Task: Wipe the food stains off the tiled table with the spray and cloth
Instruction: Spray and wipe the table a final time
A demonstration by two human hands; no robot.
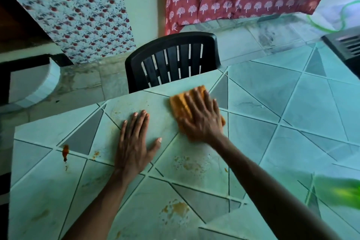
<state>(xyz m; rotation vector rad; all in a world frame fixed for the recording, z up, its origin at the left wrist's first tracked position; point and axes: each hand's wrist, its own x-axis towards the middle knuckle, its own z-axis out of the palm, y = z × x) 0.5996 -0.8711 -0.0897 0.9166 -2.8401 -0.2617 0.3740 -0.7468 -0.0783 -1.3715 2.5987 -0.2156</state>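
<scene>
**Head view.** The tiled tabletop [292, 115] is seen from above, its far edge meeting a black plastic chair [171, 60]. The orange cloth [179, 103] is spread on the tabletop close to that far edge and is pressed down by the right hand [202, 118]. The grip is wide, with the fingers laid straight and spread. The cloth lies directly beneath palm and fingers, and it shows past the fingertips and along the hand's left side. The left hand [134, 142] is laid flat on bare tile near the cloth without touching it, its grip likewise wide and holding nothing. A red smear [65, 152] is seen near the left edge, well apart from the cloth. Brownish spotted stains [190, 163] lie between the two forearms, and a further patch [176, 210] lies nearer the viewer. A blurred green object [339, 194] at the right edge may be the spray bottle.
</scene>
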